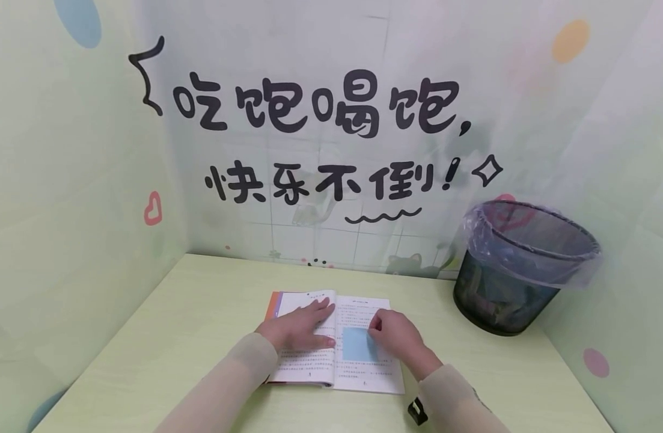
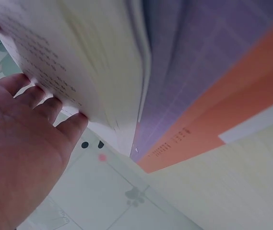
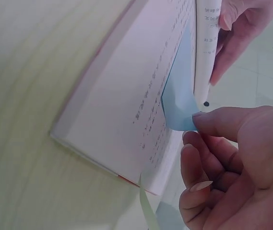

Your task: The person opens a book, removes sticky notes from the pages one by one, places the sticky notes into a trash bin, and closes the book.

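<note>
An open book (image 1: 363, 376) with printed pages lies on the table. My left hand (image 1: 301, 328) rests on its left page with the fingers spread and fairly straight, and the thumb reaches toward the middle fold. On the right page is a blue sticky note (image 1: 357, 345). Between thumb and index finger my right hand (image 1: 398, 334) pinches a corner of that note. In the right wrist view the pinched end of the note (image 3: 180, 105) curves up off the page. The left wrist view shows the left fingertips (image 2: 74, 124) on the page near its edge.
At the back right of the table (image 1: 163, 337) stands a black mesh bin (image 1: 504, 294) lined with a clear plastic bag. Printed wall sheets enclose the table at the back and sides. An orange and purple cover flap (image 1: 273, 305) sticks out at the book's left edge.
</note>
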The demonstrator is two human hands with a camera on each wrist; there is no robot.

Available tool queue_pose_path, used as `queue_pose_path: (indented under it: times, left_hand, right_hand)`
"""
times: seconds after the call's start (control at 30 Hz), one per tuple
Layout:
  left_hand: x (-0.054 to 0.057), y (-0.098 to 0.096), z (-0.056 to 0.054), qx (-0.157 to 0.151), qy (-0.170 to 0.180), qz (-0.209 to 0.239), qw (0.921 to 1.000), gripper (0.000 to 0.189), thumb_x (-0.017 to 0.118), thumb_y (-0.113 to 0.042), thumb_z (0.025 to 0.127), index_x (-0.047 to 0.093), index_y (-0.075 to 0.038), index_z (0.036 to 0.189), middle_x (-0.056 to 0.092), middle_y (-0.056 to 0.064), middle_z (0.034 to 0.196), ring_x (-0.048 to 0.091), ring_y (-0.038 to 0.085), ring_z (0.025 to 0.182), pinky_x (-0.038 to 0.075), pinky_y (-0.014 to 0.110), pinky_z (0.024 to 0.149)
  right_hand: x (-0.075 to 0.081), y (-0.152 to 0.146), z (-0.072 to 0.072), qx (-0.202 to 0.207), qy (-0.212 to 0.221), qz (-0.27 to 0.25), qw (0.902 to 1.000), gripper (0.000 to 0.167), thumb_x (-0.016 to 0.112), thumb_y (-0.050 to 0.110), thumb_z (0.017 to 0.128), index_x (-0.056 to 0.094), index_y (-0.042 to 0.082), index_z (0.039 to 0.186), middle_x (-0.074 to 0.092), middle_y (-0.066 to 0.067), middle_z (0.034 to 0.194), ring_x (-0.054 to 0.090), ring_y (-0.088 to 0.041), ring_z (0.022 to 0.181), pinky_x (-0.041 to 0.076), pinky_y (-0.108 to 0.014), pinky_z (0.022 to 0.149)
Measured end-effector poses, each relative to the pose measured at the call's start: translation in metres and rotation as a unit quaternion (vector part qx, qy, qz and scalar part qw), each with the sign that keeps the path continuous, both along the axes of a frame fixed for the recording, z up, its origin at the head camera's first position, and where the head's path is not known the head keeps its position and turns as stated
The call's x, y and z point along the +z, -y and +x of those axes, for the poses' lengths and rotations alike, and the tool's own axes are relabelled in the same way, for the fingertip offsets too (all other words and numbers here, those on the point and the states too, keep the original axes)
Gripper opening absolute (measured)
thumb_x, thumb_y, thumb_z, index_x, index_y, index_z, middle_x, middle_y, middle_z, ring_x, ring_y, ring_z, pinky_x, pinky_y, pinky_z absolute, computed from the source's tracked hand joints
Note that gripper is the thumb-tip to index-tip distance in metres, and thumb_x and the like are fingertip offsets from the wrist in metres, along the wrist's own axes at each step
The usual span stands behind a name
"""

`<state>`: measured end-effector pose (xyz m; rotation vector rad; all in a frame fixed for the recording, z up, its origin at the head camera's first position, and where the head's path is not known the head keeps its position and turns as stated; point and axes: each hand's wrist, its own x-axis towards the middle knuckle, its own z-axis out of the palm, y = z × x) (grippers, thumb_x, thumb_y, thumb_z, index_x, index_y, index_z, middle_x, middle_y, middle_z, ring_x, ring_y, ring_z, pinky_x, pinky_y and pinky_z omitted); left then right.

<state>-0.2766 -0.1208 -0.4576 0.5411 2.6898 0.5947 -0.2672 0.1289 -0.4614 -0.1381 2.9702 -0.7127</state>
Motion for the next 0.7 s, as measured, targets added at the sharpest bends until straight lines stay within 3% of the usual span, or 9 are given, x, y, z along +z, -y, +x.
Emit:
queue_pose_path:
  times: [0.7]
  left_hand:
    - [-0.002, 0.002, 0.0, -0.008, 0.002, 0.008, 0.9999, 0.092, 0.072, -0.06, 0.1, 0.031, -0.024, 0.175, 0.02, -0.002, 0.186, 0.022, 0.037, 0.171, 0.026, 0.06, 0.137]
  right_hand:
    - [0.011, -0.015, 0.02, 0.015, -0.009, -0.004, 0.9998, 0.013, 0.079, 0.015, 0.1, 0.068, 0.012, 0.095, 0.063, -0.001, 0.085, 0.057, -0.017, 0.079, 0.053, -0.03, 0.071]
